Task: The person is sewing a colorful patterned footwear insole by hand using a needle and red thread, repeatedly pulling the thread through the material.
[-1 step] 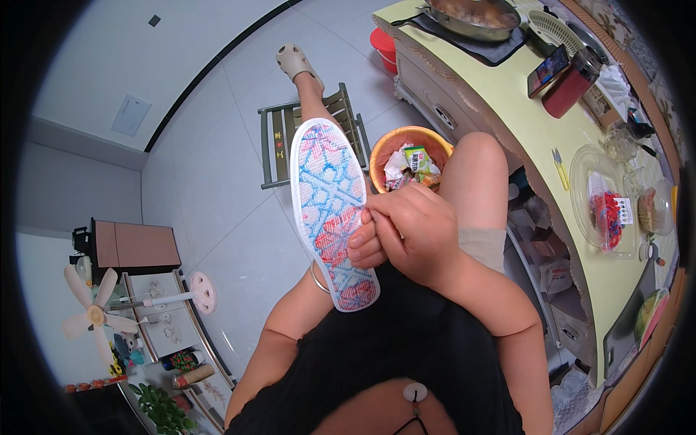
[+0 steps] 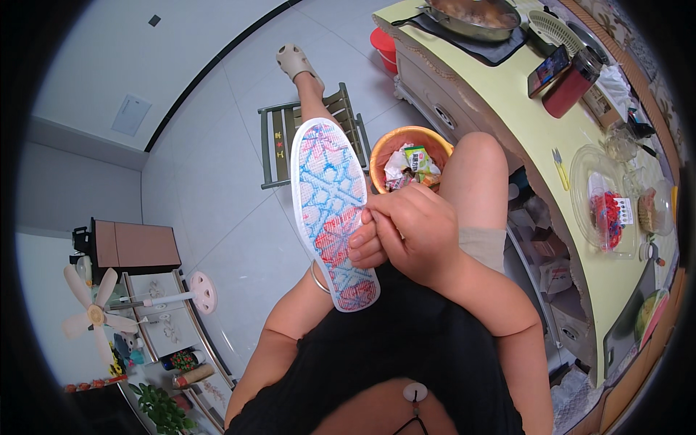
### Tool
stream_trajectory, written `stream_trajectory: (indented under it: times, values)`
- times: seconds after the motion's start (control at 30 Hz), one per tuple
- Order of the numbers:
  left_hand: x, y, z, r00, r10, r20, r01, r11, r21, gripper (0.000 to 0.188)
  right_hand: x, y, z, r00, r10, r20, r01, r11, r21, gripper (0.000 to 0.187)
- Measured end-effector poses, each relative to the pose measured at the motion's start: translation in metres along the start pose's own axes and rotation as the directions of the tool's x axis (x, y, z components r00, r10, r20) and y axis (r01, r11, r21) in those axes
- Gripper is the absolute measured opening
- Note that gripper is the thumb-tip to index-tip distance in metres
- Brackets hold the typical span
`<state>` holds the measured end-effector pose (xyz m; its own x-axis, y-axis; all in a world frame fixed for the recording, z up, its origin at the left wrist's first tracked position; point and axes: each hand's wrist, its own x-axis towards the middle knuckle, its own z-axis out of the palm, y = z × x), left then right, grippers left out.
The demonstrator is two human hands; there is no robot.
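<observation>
An embroidered insole (image 2: 330, 181), white-rimmed with blue and red cross-stitching, is held up in front of me, its toe end pointing away. My left forearm, with a bangle (image 2: 319, 277) at the wrist, runs behind it. That hand supports the insole from underneath, and the sole hides nearly all of its fingers. Against the insole's right edge, my right hand (image 2: 409, 228) is closed, thumb and forefinger pinched together. Whatever sits in that pinch is too small or hidden to name. The other right fingers curl over the stitched face.
Beyond my knee stands an orange wastebasket (image 2: 377, 156) with wrappers, beside a folding stool (image 2: 275, 145). The yellow counter (image 2: 536, 138) on the right bears a pan (image 2: 478, 29), phone (image 2: 549, 71), red flask (image 2: 569, 87), yellow-handled scissors (image 2: 560, 172) and red thread (image 2: 607, 217). A fan (image 2: 94, 314) stands left.
</observation>
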<state>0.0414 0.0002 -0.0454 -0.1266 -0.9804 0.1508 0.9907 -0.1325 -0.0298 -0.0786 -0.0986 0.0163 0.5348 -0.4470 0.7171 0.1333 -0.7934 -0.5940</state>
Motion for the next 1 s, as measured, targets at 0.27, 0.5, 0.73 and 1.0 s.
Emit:
stream_trajectory:
  times: [0.27, 0.5, 0.73, 1.0]
  values:
    - [0.003, -0.001, 0.0, 1.0, -0.013, 0.028, 0.013, 1.0, -0.01, 0.027, -0.001, 0.001, 0.0, 1.0, -0.007, -0.022, 0.007, 1.0, 0.011, 0.01]
    - [0.002, -0.003, 0.001, 1.0, -0.001, 0.013, 0.001, 1.0, 0.013, 0.027, -0.002, 0.001, 0.001, 1.0, -0.006, -0.025, 0.006, 1.0, 0.006, 0.011]
    - [0.002, -0.012, 0.036, 0.91, 0.272, -0.314, -0.08, 0.855, 0.512, 0.017, -0.008, 0.01, 0.0, 0.991, 0.135, 0.011, -0.136, 0.987, 0.084, 0.01]
    - [0.005, -0.017, 0.043, 0.848, 0.405, -0.343, -0.078, 0.734, 0.674, 0.016, -0.032, 0.023, -0.009, 0.699, 0.611, 0.373, -0.615, 0.245, 0.75, 0.02]
